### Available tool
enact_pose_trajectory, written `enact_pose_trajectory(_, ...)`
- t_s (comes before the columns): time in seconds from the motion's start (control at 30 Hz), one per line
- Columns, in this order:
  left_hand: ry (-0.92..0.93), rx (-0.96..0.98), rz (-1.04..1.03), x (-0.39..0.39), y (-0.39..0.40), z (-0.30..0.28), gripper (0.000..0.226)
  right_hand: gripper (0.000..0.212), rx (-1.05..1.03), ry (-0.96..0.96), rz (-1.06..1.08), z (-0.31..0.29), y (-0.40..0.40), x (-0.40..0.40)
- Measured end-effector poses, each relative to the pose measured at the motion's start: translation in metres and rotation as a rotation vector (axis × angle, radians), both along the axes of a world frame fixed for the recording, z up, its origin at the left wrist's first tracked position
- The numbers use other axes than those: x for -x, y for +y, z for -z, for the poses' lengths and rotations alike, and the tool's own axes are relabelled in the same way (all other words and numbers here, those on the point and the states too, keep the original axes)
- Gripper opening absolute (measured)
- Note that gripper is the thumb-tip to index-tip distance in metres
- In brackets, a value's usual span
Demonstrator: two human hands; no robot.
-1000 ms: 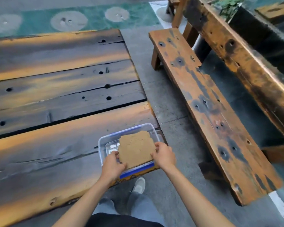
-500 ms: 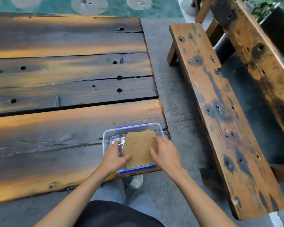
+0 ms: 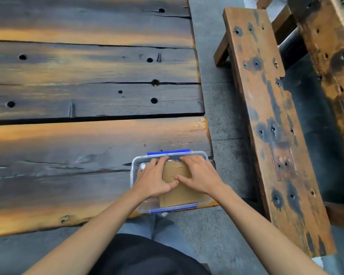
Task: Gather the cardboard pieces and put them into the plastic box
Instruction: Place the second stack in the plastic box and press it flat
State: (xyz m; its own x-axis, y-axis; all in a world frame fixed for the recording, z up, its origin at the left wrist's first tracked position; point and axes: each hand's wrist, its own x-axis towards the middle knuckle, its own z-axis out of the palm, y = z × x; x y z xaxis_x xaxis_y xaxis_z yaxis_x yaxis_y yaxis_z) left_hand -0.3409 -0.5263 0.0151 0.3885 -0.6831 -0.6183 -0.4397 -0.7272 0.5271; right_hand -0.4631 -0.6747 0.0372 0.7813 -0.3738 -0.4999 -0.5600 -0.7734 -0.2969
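A clear plastic box (image 3: pixel 134 169) with blue clips stands at the near right corner of the wooden table. Brown cardboard pieces (image 3: pixel 180 195) lie inside it as a flat stack. My left hand (image 3: pixel 154 179) and my right hand (image 3: pixel 200 175) both rest palm-down on top of the cardboard, fingers spread and reaching to the box's far rim, thumbs almost touching. The hands hide most of the stack's far half; only its near part and a strip between the hands show.
The dark and orange plank table (image 3: pixel 77 147) stretches left and away. A long wooden bench (image 3: pixel 266 116) runs along the right, across a strip of concrete floor (image 3: pixel 222 108). My legs show below the table's near edge.
Both hands slid from the cardboard's near edge onto its top and flattened out, and the stack has gone down into the box. The camera has tilted down and closer.
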Motion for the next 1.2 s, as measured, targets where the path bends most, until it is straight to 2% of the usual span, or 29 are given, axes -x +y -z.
enact_pose_trajectory(0.1,-0.020,-0.072,0.086,-0.001,-0.006,0.003,0.102,0.078,0.003,0.054,-0.002,0.004,-0.001,-0.004)
enact_pose_trajectory(0.43,-0.036,-0.053,0.221,-0.016,-0.016,0.001,0.093,0.095,0.058,0.154,-0.128,0.006,-0.018,-0.004)
enact_pose_trajectory(0.77,-0.047,-0.121,0.193,-0.013,-0.021,0.002,0.082,0.103,-0.024,0.262,-0.334,0.008,-0.039,-0.005)
enact_pose_trajectory(0.9,-0.023,-0.153,0.195,-0.019,-0.026,0.001,0.091,0.108,0.011,0.275,-0.384,0.011,-0.039,-0.009)
enact_pose_trajectory(1.03,-0.014,-0.144,0.207,-0.021,-0.024,0.002,0.087,0.109,0.005,0.246,-0.391,0.016,-0.041,-0.006)
enact_pose_trajectory(1.2,-0.051,-0.176,0.265,-0.020,-0.026,0.001,0.094,0.103,0.013,0.246,-0.406,0.020,-0.043,-0.006)
